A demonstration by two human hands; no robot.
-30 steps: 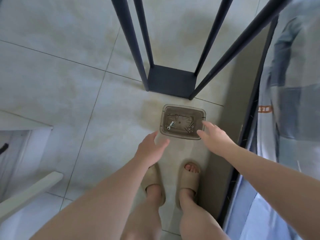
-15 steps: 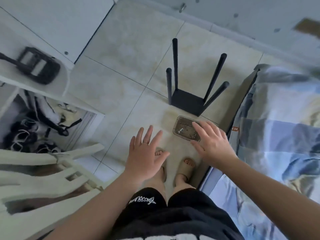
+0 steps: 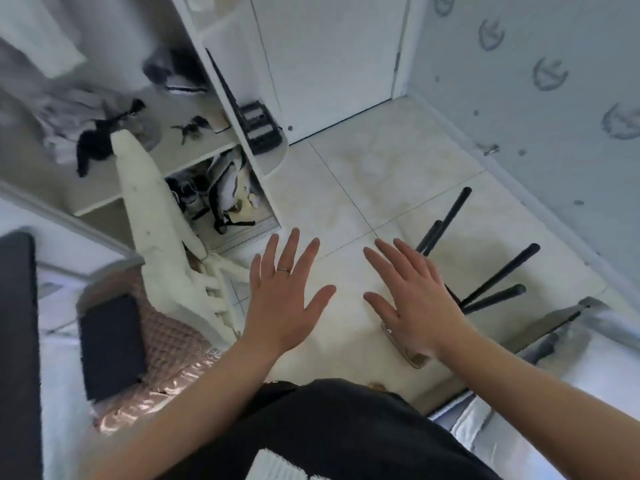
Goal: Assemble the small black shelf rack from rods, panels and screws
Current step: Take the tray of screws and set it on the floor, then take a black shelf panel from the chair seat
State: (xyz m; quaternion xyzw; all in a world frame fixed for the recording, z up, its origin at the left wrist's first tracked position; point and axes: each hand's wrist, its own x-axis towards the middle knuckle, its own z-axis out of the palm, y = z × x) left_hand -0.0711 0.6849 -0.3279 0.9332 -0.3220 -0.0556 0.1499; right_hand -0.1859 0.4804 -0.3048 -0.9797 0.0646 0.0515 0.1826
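The black rack [image 3: 498,275] stands on the tiled floor at the right, its several rods pointing up; its base panel is hidden behind my right hand. My right hand [image 3: 412,299] is held in the air with fingers spread, holding nothing. It covers most of the clear plastic screw box [image 3: 414,358], of which only an edge shows. My left hand [image 3: 287,296] is also spread flat in the air over the floor, a ring on one finger, holding nothing.
A white chair [image 3: 166,244] stands at the left beside a pink quilted cushion [image 3: 169,348]. A white open cabinet [image 3: 221,140] with bags and shoes is behind it. A bed edge [image 3: 568,327] lies at the right. A white door [image 3: 332,57] and wall close the far side.
The view has risen and swung left, away from the screw box. Both hands have lifted from beside the box and now spread flat in the air.
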